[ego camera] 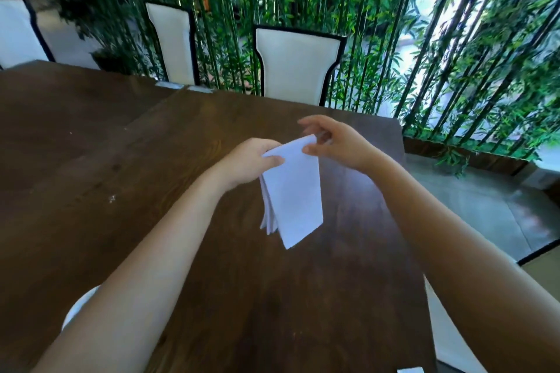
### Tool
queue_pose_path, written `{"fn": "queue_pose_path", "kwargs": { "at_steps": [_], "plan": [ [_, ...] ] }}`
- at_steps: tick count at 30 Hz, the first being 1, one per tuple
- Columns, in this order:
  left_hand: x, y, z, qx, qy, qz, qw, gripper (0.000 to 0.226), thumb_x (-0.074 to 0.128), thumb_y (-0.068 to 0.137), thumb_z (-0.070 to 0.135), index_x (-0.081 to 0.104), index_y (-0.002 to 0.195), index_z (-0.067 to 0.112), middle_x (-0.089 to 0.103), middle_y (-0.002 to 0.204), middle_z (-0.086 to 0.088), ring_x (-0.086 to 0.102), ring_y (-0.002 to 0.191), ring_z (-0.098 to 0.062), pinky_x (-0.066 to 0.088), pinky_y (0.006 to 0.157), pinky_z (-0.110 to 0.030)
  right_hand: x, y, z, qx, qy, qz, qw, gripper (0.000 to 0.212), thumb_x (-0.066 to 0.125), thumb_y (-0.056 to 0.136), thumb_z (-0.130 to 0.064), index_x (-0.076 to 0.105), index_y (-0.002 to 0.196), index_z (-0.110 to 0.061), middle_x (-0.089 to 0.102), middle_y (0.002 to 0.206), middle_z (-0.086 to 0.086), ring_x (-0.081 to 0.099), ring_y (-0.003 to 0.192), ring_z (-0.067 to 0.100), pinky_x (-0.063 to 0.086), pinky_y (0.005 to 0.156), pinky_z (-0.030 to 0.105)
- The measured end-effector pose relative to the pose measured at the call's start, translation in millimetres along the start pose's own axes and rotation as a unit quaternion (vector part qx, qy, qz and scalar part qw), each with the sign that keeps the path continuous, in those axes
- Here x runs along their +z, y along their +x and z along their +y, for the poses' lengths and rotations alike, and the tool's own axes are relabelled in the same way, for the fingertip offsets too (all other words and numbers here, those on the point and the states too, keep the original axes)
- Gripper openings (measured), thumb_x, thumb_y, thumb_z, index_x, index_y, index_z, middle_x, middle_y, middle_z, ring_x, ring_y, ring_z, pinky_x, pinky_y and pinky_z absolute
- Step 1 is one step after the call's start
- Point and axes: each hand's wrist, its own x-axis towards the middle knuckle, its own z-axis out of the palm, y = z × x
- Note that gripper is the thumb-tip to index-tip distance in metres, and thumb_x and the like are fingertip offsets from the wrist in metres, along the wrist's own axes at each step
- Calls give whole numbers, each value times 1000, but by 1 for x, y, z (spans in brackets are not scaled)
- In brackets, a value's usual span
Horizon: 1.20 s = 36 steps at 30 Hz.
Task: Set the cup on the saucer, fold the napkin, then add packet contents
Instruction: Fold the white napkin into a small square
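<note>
Napkin (292,188), folded, hangs lengthwise toward lower frame; my left hand (251,162) and right hand (336,142) pinch its top corners, fingers closed on cloth.

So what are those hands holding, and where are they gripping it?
A white napkin, hanging above the table. The left hand and right hand each pinch a top corner.

white napkin (292,191), dark brown table (121,191)

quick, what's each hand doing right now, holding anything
Left hand: closed, pinching the top left corner of the white napkin.
Right hand: thumb and fingers pinching the napkin's top right corner.
</note>
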Motion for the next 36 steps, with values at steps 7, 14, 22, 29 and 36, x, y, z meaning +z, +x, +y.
{"fn": "queue_pose_path", "kwargs": {
  "at_steps": [7,14,22,29,36],
  "plan": [
    [-9,10,8,-16,116,-25,993,18,60,87,28,69,89,12,68,94,-12,61,82,-25,43,67,-32,-13,-9,-2,18,-69,-12,997,10,70,80,-17,71,87,-10,54,59,-14,50,46,-9,34,45,3],
    [4,35,-3,-30,118,-24,992,15,60,88,17,66,85,4,70,86,-15,71,70,-18,59,74,-39,-12,-11,8,76,-58,2,995,15,70,80,-22,63,66,-22,59,50,-2,50,35,-1,37,40,6],
    [3,80,7,35,198,-47,979,13,57,89,19,68,93,14,71,80,-7,68,58,-12,52,54,-24,-18,0,27,120,-96,120,981,22,67,80,-17,54,63,-23,62,54,-3,60,50,6,47,56,24],
    [23,72,-3,121,226,19,966,20,57,86,13,71,99,21,73,79,-4,67,67,-16,53,68,-32,8,-25,59,70,-92,214,970,11,66,80,-11,62,72,-15,61,75,0,53,69,13,37,58,11],
    [113,-38,-82,106,169,54,978,19,68,80,7,74,98,11,73,104,-7,67,99,-21,46,87,-25,88,-126,101,32,-78,126,988,12,65,76,2,68,83,-6,68,88,9,66,83,23,47,74,24]
  ]
}}
